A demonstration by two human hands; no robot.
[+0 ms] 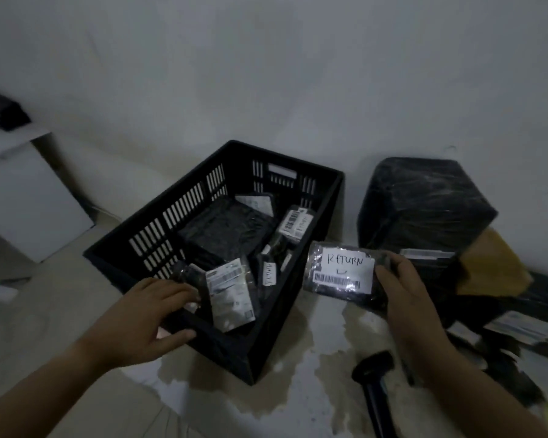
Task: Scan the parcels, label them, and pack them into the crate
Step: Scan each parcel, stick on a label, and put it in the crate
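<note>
**A slippery parcel held beside a messy crate**

Closest to us are our two hands. Our left hand (152, 314) grips the near edge of the black crate (171, 222), fingers curled over the top and thumb on the outside. Our right hand (405, 298) pinches one end of a parcel (339, 271). It has a white sticker with the word RETURN and a bar code. The parcel is up in the air, just beside the right wall of the crate and not yet inside.

What could go wrong? We think the shiny wrap may be slippery, and we hold only one end, so the parcel could slide out and drop. Under it the floor has a dark patch (298, 358) that looks wet. A wet floor could spoil the sticker.

The other parcels (231, 292) in the crate lie in a jumble, and one leans by our left fingers. If we toss the new one in, the leaning one may tip over, or a sticker may end up face down.

A black tool (372, 368), maybe the scanner, lies on the floor near our right arm. We could bump it when we move.
</note>
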